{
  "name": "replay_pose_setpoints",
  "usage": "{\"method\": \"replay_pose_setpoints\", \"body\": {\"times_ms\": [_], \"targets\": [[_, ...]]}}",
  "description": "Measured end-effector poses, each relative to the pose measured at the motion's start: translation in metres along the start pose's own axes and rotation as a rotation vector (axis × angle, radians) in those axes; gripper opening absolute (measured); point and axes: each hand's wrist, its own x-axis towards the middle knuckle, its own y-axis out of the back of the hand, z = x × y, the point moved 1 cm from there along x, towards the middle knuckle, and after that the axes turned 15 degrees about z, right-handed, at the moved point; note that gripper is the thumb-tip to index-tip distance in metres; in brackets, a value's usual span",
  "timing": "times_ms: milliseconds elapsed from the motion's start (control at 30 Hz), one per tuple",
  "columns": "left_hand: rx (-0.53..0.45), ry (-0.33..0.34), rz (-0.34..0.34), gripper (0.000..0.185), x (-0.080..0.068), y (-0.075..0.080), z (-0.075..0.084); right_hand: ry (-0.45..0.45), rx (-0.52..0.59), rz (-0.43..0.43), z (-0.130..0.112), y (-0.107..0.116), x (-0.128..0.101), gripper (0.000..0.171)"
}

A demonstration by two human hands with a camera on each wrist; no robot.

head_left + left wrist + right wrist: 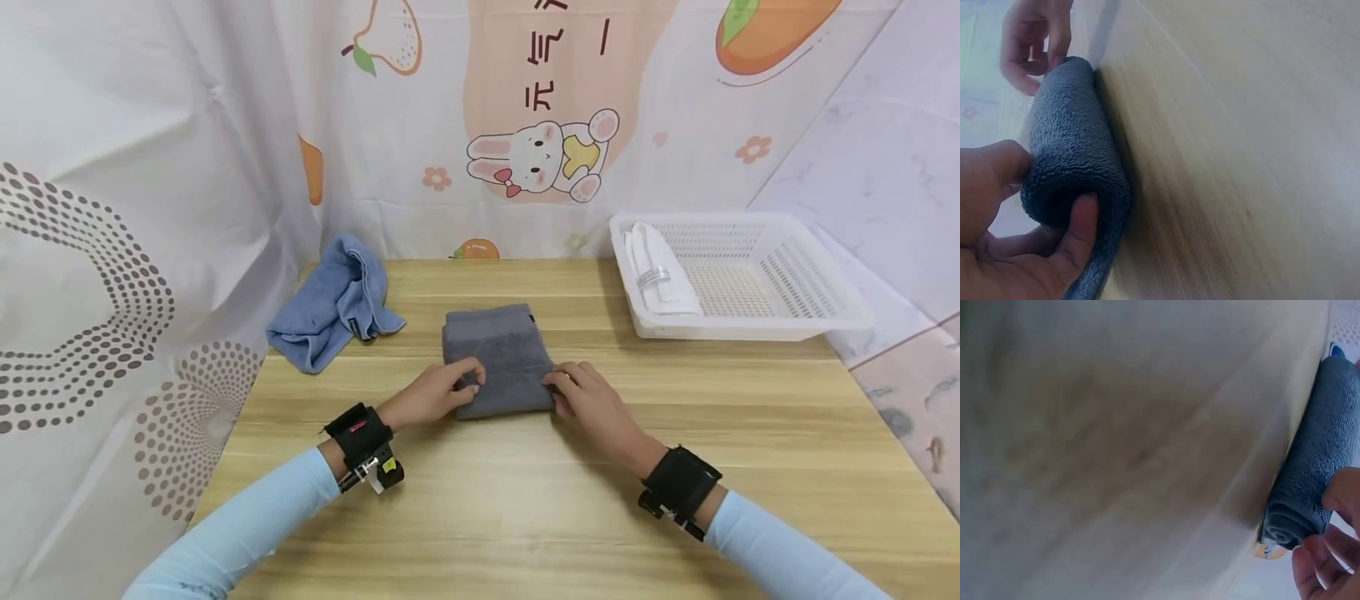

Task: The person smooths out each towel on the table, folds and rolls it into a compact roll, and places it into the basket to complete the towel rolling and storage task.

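The left hand (433, 393) pinches the near left corner of a grey towel (497, 357), thumb underneath and fingers curled over the rolled edge. The right hand (592, 404) holds the near right end the same way, its fingertips closed on the roll. The towel lies in the middle of the wooden surface (525, 500), its near edge turned into a short roll and the rest lying flat beyond.

The towel looks soft, thick and light; it should bend wherever it is pressed and sag if lifted by one end, so the two ends of the roll are the sensible places to hold it.

The head view shows the layout: a crumpled blue cloth (333, 302) to the left and a white basket (780, 283) holding a rolled white towel (660, 271) to the right. The left wrist view shows the plush pile and the thumb (1082, 228) tucked under. Only the right wrist view shows the spiral (1282, 532) at the roll's end.
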Motion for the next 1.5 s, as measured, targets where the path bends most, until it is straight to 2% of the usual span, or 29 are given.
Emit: {"method": "replay_pose_setpoints", "body": {"times_ms": [100, 233, 300, 367, 500, 600, 667, 733, 1000, 1100, 1167, 1267, 1333, 1400, 1500], "targets": [[0.068, -0.030, 0.050, 0.009, -0.002, 0.000, 0.000, 0.018, 0.000, -0.055, 0.000, 0.001, 0.004, 0.023], [0.166, -0.095, 0.110, 0.007, -0.003, 0.001, 0.003, -0.044, 0.052, -0.187, 0.003, 0.006, 0.013, 0.026], [0.213, -0.160, 0.121, 0.008, -0.003, 0.001, 0.005, -0.065, 0.070, -0.239, 0.004, 0.008, 0.017, 0.030], [0.278, -0.252, 0.121, 0.009, -0.004, 0.001, 0.008, -0.075, 0.077, -0.277, 0.004, 0.009, 0.019, 0.033], [0.425, -0.437, 0.113, 0.019, -0.010, -0.001, 0.013, -0.070, 0.056, -0.311, 0.004, 0.008, 0.023, 0.031], [0.498, -0.490, 0.097, 0.038, -0.013, -0.002, 0.013, -0.083, 0.046, -0.327, 0.004, 0.008, 0.025, 0.030], [0.506, -0.485, 0.084, 0.047, -0.014, -0.002, 0.013, -0.099, 0.050, -0.342, 0.005, 0.008, 0.027, 0.031], [0.498, -0.466, 0.071, 0.047, -0.013, -0.002, 0.012, -0.124, 0.083, -0.374, 0.007, 0.008, 0.029, 0.031], [0.363, -0.317, -0.010, 0.038, -0.011, 0.007, 0.011, -0.313, 0.370, -0.567, 0.019, 0.008, 0.036, 0.033], [0.314, -0.286, -0.039, 0.039, -0.010, 0.009, 0.009, -0.418, 0.453, -0.611, 0.024, 0.010, 0.037, 0.030], [0.271, -0.255, -0.058, 0.039, -0.009, 0.010, 0.008, -0.528, 0.496, -0.630, 0.027, 0.010, 0.037, 0.027], [0.185, -0.185, -0.084, 0.041, -0.009, 0.012, 0.004, -0.688, 0.571, -0.642, 0.030, 0.009, 0.035, 0.023], [0.141, -0.143, -0.095, 0.042, -0.008, 0.013, 0.001, -0.760, 0.593, -0.636, 0.031, 0.008, 0.034, 0.021], [0.120, -0.117, -0.095, 0.043, -0.008, 0.014, -0.001, -0.802, 0.598, -0.606, 0.030, 0.007, 0.033, 0.020], [0.135, -0.104, -0.080, 0.045, -0.008, 0.014, -0.003, -0.777, 0.522, -0.507, 0.028, 0.005, 0.033, 0.022]]}}
